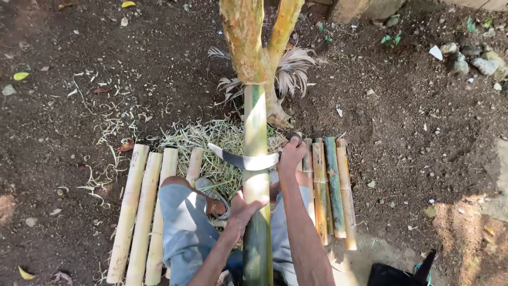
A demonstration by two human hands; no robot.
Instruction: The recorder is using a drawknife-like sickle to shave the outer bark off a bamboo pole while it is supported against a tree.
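Note:
A long green bamboo pole [256,122] runs from between my knees up to a forked tree stem [248,42] and leans in its fork. My left hand [242,207] grips the pole low down, near my lap. My right hand [291,153] is closed on the handle of a curved blade [241,159], which lies crosswise against the pole's face. A heap of pale shavings [211,143] covers the soil behind the blade.
Several peeled pale bamboo pieces [140,212] lie side by side on the left. Several green and yellowish pieces [330,185] lie on the right. Dark soil surrounds everything, with stones [476,61] at the top right and a black object [397,274] at the bottom edge.

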